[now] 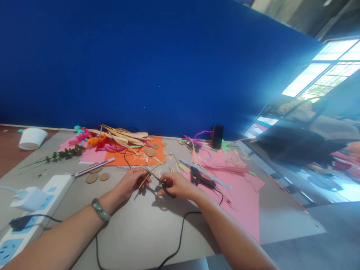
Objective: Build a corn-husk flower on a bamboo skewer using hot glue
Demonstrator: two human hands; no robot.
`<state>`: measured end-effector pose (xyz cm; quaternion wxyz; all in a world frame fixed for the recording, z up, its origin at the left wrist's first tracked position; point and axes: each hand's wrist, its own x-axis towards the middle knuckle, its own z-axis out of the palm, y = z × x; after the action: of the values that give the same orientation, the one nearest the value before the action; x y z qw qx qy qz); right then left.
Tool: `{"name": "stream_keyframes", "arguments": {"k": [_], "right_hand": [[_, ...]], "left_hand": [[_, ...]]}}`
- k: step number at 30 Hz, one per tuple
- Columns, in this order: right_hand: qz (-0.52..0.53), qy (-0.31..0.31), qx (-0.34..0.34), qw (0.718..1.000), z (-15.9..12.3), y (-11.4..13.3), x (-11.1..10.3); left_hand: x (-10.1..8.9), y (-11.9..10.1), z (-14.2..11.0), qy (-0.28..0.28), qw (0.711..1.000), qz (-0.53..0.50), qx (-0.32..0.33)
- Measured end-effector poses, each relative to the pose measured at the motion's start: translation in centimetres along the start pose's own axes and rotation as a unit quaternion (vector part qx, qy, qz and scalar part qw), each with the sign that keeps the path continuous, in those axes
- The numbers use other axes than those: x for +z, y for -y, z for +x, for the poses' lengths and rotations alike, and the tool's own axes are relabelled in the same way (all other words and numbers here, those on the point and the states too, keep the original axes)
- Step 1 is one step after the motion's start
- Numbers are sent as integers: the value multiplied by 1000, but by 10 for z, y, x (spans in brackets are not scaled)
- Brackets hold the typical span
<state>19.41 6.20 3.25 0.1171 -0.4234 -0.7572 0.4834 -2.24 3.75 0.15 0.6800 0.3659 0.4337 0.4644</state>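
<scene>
Over the middle of the grey table, my left hand [137, 180] pinches a thin greenish strip [145, 180] that slants between its fingers. Just to the right, my right hand [174, 185] is closed round the dark handles of a pair of scissors [165, 183]. The scissor blades point left towards the strip; whether they touch it, I cannot tell. An orange sheet [132, 160] with round wooden slices [150, 152] lies beyond both hands. A black glue gun [203, 179] rests on pink paper [239, 202] to the right of my right hand.
On the left are a white power strip [60, 187], a white cup [33, 138], a leafy sprig [63, 154] and a pale purple pen-like tool [94, 167]. Dried strips [123, 134] lie at the back. A dark phone [217, 137] stands near the blue partition [157, 67]. A black cable [182, 228] crosses the front.
</scene>
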Motion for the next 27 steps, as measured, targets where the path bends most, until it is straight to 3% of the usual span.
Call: {"name": "stream_keyframes", "arguments": {"k": [21, 27], "right_hand": [[11, 2, -1, 1000, 0, 1, 1], [10, 8, 7, 1000, 0, 2, 0]], "left_hand": [[1, 0, 0, -4, 1000, -3, -7], [4, -7, 0, -52, 998, -28, -11]]}}
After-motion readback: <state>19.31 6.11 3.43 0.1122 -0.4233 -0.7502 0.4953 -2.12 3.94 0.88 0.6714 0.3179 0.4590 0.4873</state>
